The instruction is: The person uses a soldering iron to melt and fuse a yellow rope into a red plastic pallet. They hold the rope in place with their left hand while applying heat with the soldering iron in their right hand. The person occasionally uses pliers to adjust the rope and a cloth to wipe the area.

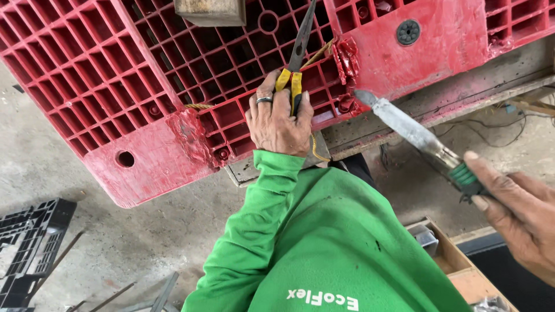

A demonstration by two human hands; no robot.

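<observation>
**Cracked pallet corner held in pliers while a blade comes to the break**

Nearest the camera is the green long-sleeved top (324,242), from which the left sleeve reaches up to the work. The largest thing is the red plastic grid pallet (115,86), which lies tilted over a grey metal-edged bench (439,110), its rough, torn corner overhanging the bench's near edge. On the floor at the lower left lies a black plastic crate (32,242); a small wooden box (445,254) sits at the lower right.

The left hand (280,118) is wrapped tight around the yellow-handled long-nose pliers (296,63), whose handles are squeezed together; the nose points up into the grid beside a damaged rib (347,60). Whether the tips grip anything cannot be told. The right hand (517,211) pinches the green ribbed handle of a grey flat-bladed knife-like tool (404,124), its tip just beside the broken rib at the pallet's near edge.

The step in hand looks like a repair of the cracked rib: steadying with the pliers, working the break with the blade. The next move seems to call for laying the blade tip squarely on the crack while the pliers hold firm.
</observation>
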